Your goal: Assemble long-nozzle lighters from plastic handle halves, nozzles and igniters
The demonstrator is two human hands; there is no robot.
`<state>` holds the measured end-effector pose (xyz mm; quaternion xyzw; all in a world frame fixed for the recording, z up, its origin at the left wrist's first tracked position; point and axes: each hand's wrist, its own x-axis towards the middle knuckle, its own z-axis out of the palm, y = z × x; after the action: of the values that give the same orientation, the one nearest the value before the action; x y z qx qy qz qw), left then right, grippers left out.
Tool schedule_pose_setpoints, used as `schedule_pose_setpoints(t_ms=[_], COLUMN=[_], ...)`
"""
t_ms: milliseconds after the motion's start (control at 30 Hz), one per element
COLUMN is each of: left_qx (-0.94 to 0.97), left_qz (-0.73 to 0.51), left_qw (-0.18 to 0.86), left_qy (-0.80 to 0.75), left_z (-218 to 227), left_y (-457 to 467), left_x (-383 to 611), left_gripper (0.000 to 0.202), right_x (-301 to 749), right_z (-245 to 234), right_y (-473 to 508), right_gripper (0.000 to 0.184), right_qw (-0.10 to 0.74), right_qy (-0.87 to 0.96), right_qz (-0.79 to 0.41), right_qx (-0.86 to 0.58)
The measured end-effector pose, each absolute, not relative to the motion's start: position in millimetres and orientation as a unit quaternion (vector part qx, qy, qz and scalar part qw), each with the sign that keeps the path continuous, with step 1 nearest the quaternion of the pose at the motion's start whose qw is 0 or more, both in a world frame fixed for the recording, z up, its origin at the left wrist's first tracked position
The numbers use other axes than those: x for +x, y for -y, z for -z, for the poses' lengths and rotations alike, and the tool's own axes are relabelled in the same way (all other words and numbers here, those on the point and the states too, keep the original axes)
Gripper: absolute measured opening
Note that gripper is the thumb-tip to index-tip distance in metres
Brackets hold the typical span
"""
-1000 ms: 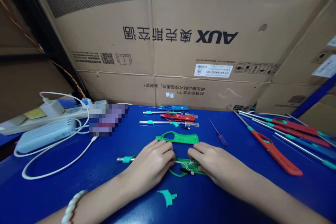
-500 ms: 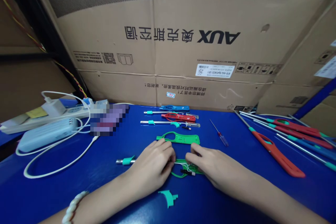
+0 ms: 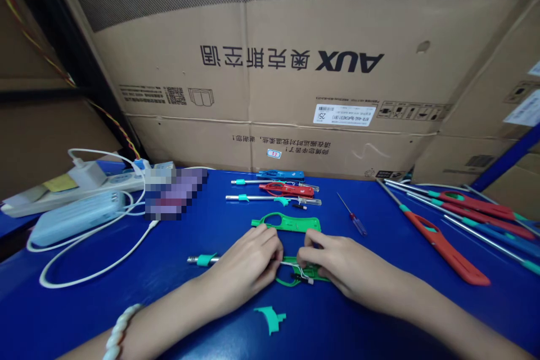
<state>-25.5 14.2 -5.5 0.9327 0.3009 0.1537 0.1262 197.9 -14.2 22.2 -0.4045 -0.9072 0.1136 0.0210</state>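
Observation:
My left hand (image 3: 248,264) and my right hand (image 3: 337,261) both rest on a green lighter half-shell (image 3: 301,271) lying on the blue table (image 3: 177,304). White wires and a small black part show between my fingertips. A metal tube with a teal collar (image 3: 202,259) sticks out leftward from under my left hand. Just behind my fingers lies a second green half-shell (image 3: 287,222). In front of my hands sits a loose teal trigger piece (image 3: 270,316).
Behind are disassembled red and blue lighters with metal tubes (image 3: 278,188) and a small screwdriver (image 3: 352,214). Several long red and blue lighters (image 3: 459,219) lie at right. A power strip, power bank (image 3: 76,215) and white cable are at left. Cardboard boxes (image 3: 270,62) wall the back.
My right fingers have curled in slightly toward the wires on the green shell. My left hand has barely shifted.

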Motion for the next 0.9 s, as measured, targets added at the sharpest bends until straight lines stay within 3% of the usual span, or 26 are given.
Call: schedule_pose_setpoints(t_ms=[900], left_qx=[0.94], left_qz=[-0.162], left_qw=[0.13], left_qy=[-0.272], left_z=[2.5], left_y=[-13.9], left_x=[-28.8], left_gripper=[0.011], right_x=[200.9], right_z=[-29.5], right_y=[14.9], right_gripper=[0.043], right_qw=[0.02], right_qy=[0.912], right_qz=[-0.144], right_qx=[-0.384])
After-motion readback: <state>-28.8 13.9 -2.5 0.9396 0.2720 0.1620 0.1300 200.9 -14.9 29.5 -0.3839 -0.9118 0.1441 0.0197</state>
